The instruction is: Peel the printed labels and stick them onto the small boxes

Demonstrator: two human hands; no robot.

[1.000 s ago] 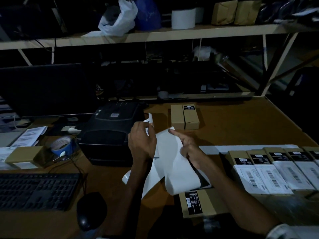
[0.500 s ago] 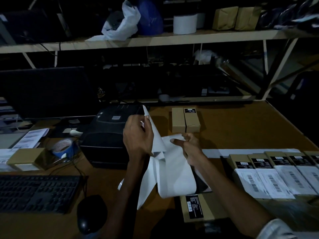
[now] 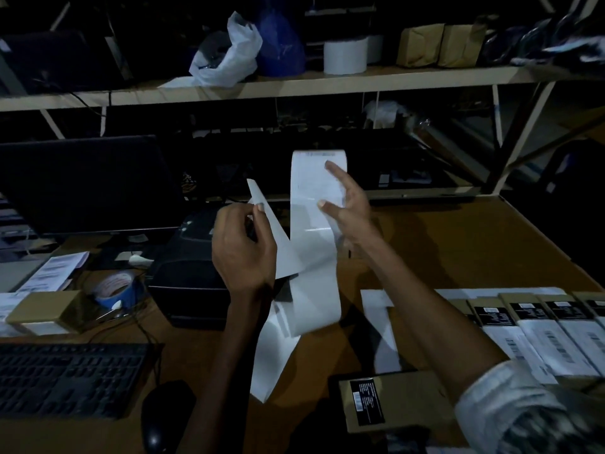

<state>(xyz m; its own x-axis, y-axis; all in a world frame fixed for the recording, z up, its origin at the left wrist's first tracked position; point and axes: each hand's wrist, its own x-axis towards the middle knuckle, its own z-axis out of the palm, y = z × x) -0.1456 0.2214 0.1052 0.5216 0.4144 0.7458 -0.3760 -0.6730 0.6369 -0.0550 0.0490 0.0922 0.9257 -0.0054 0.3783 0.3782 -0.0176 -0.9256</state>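
My right hand (image 3: 350,213) holds a white printed label (image 3: 314,188) raised upright above the desk, with thumb and forefinger on its face. My left hand (image 3: 244,249) grips the white backing strip (image 3: 284,253), whose long tail (image 3: 278,348) hangs down to the desk. A row of small brown boxes (image 3: 530,326) with black and white barcode labels lies at the right. One more small box (image 3: 402,404) with only a black label lies in front of me, between my arms.
A black label printer (image 3: 186,276) sits behind my left hand. A blue tape roll (image 3: 114,290), a brown box (image 3: 42,311), a keyboard (image 3: 65,378) and a mouse (image 3: 163,421) fill the left. A dark monitor (image 3: 82,181) stands behind. On the shelf (image 3: 294,85) sits a label roll (image 3: 345,55).
My right hand rose from the strip and pulled the label up off the backing. My left hand lifted a little and keeps its grip on the strip.
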